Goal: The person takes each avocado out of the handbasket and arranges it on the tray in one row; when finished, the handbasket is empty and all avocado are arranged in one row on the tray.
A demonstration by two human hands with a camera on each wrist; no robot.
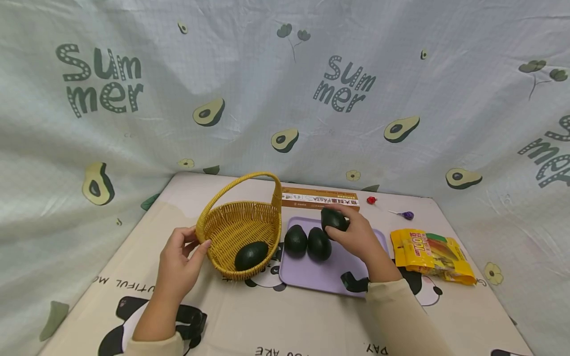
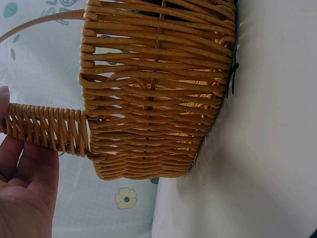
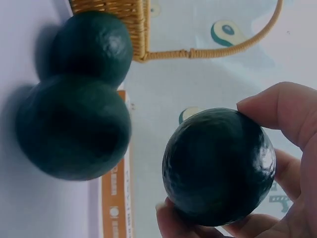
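Pasta box (image 1: 319,199) behind tray, yellow snack bag (image 1: 431,254) right, two lollipops (image 1: 371,200), avocado-print backdrop (image 1: 401,99)

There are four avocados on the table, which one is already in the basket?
The avocado lying alone inside the yellow wicker basket. Two others sit side by side on the purple tray, and the fourth is gripped in the right hand.
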